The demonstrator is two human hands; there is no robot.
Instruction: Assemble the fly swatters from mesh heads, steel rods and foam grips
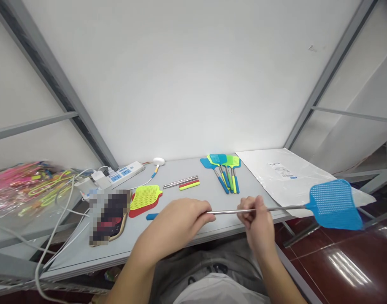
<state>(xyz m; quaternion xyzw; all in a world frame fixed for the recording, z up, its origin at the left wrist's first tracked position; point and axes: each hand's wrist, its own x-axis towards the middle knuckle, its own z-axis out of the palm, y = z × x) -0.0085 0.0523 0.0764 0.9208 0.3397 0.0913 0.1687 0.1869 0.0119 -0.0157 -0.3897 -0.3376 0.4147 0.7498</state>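
Where the table (209, 195) runs back to the white wall (187, 84), I have plenty lying about: at the left edge of the frame a plastic-wrapped heap of pink, yellow and orange pieces (38, 185), beside it a power strip (124, 174) with white cables, and below that a phone (112, 219), partly blurred out. Just right of the phone a yellow flap (145, 197) overlaps a red flap (149, 209), and near the centre lie thin metal rods (180, 182), with a red tube (183, 185) and a yellow tube (190, 185) just below. Right of centre, blue and green swatters (228, 175) lie fanned together, and a white bag (253, 166) spreads at the right, its near corner covered by what I hold. That is a blue swatter (226, 212), stretched across the lower middle and right of the frame. My left hand (180, 219) is closed round its handle, hiding most of it; only the blue butt shows beyond. The fingers of my right hand (256, 221) are curled shut on the metal shaft, thumb uppermost. Its long axis runs nearly level, rising slightly rightward, with the butt pointing left and the blue head pointing right, drooping a little towards its tip.
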